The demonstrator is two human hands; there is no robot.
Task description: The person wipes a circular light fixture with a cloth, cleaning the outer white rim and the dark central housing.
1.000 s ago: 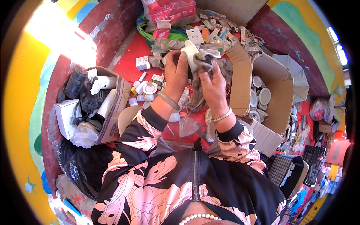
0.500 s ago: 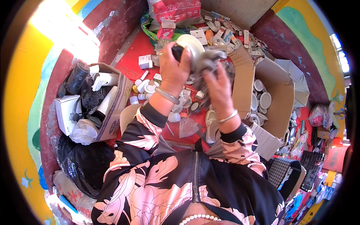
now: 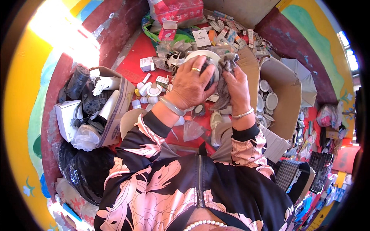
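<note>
Grey, limp cloth (image 3: 222, 92) hangs in soft folds from the right hand (image 3: 237, 90), whose thumb and fingers pinch it beside the edge of a round fixture (image 3: 201, 53). That fixture, with a smooth white rim and a dark, rounded middle, is held above the red floor covering (image 3: 135, 67), toward the far side. The left hand (image 3: 191, 82) is curled over it, fingers slightly parted and gripping the dark part; they cover much of its surface, and the thumb's contact is hard to make out. Its far side is turned out of sight.

To the right, a corrugated cardboard box (image 3: 286, 92) with splayed flaps contains flat white discs (image 3: 272, 101), the deeper ones concealed by its wall. To the left, another cardboard box (image 3: 120, 109) holds ribbed black cylindrical pieces (image 3: 77, 82), a crisp-edged white carton (image 3: 68, 122) and a crumpled, translucent bag (image 3: 86, 137). Nearer lies glossy, wrinkled black plastic (image 3: 83, 169), its contents hidden. Small printed cartons (image 3: 231, 36) heap at the far end beside a shiny red bag (image 3: 179, 13), cut off by the picture's edge. Between the forearms, a pale shoe (image 3: 215, 129) shows only in part, near filmy clear plastic (image 3: 192, 131).
</note>
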